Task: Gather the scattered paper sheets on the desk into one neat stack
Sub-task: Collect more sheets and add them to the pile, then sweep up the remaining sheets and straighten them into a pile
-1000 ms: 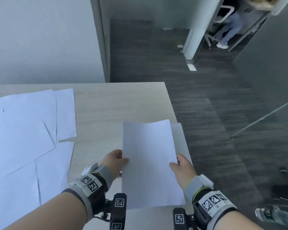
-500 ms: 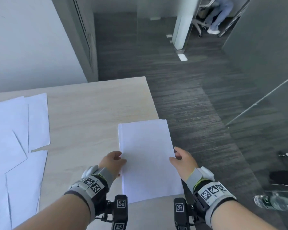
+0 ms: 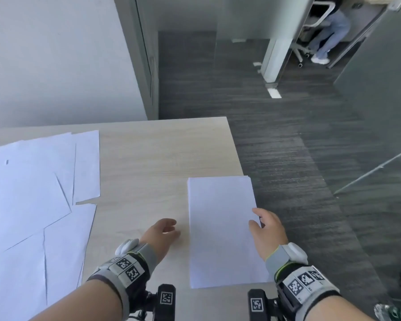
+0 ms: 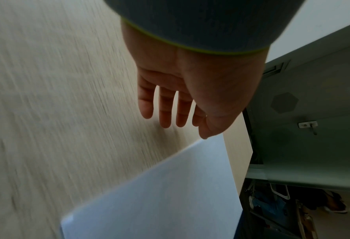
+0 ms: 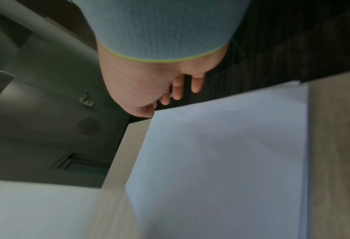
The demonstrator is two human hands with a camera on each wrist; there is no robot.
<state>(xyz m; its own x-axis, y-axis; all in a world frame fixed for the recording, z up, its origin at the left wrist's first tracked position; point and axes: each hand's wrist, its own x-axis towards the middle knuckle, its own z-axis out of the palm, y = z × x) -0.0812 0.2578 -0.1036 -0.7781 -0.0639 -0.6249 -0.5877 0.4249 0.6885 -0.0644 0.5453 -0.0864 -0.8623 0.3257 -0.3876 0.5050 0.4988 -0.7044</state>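
Your small stack of paper (image 3: 222, 228) is lying flat at the right edge of the bench (image 3: 148, 158), its long axis running away from you and its right side hanging slightly past the bench edge over the dark carpet (image 3: 299, 158). Your right hand (image 3: 267, 232) is touching the stack's right edge, thumb on top of the top sheet; the right wrist view is showing the fingers loosely extended beyond the edge, and you cannot tell from here whether they are pinching the paper or only resting against it. Your left hand (image 3: 160, 235) is hovering just beside the stack's left edge, apart from it, fingers relaxed and slightly spread, holding nothing. The scattered sheets (image 3: 33, 193) you are gathering are lying well to the left, overlapping each other at loose angles, and they are running out of view at the left and near edges. So the relation that matters is this: the remaining paper is lying to the left of both hands, and your left hand is the nearer one. The likely next move is a leftward reach with that hand while the right is steadying the stack; since the stack is overhanging the edge, a careless nudge may be enough to tip it off.
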